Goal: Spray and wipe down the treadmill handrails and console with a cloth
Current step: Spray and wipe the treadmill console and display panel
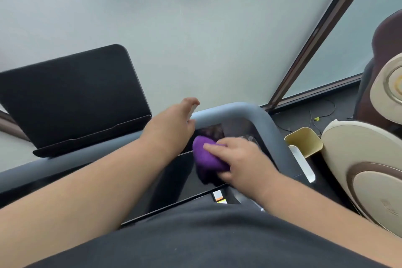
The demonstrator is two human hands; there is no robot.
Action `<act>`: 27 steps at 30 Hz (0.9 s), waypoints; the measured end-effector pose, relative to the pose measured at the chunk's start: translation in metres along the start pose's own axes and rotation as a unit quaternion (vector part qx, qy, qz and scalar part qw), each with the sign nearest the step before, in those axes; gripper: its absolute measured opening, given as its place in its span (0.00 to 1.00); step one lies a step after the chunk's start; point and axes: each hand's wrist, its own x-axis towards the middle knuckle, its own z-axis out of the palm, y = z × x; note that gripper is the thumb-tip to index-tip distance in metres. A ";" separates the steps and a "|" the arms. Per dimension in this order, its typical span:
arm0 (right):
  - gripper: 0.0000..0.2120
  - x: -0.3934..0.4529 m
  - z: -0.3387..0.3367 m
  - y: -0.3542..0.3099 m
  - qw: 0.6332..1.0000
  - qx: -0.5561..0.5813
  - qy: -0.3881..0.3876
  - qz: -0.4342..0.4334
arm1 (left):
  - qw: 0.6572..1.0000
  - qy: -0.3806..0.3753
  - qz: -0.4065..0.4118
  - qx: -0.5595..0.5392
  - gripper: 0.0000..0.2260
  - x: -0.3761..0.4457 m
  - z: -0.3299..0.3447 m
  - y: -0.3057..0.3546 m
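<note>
My right hand (241,159) lies on the purple cloth (206,156), fingers (214,148) curled over its top with the thumb tucked under its lower edge, so I grip it in a bunched wad. The cloth is pressed against the dark glossy console (180,178), near its right end, just inside the curve of the grey handrail (256,115) that wraps round the console's far corner.

My left hand (174,124) reaches past the cloth to the far side of the rail. Its fingers (191,101) are curled, the top one hooked forward over something pale at the rail's edge; it is blurred and mostly hidden behind my hand, so I cannot tell what it is or whether I truly hold it. The heel of that hand sits just beside the cloth, not touching it as far as I can see.

The rail runs on to the left as a grey bar below the black screen (71,98), which stands tilted back on its ledge. My dark shirt (206,239) fills the lower view, against the console's near edge. To the right of the rail stands a yellowish bin (304,141), and beyond it a cream and brown chair (365,169). Frosted glass (195,28) with a dark frame is behind everything.
</note>
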 end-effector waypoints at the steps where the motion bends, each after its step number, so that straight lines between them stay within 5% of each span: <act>1: 0.30 -0.006 0.009 -0.004 0.999 -0.011 -0.020 -0.023 | 1.000 -0.008 0.013 0.020 0.16 0.005 0.003 0.003; 5: 0.34 -0.014 0.029 -0.006 0.993 -0.070 -0.072 -0.054 | 0.995 -0.037 0.056 0.073 0.14 0.016 0.020 0.016; 15: 0.33 -0.017 0.029 -0.004 0.994 -0.059 -0.061 -0.063 | 0.993 -0.050 0.076 0.078 0.15 0.032 0.033 0.041; 23: 0.27 -0.050 0.022 0.002 0.996 0.000 -0.003 -0.091 | 0.977 -0.098 0.171 0.078 0.18 0.046 0.053 0.103; 27: 0.32 -0.072 0.018 0.011 0.998 0.009 0.022 -0.054 | 0.970 -0.138 0.181 0.085 0.17 0.054 0.068 0.126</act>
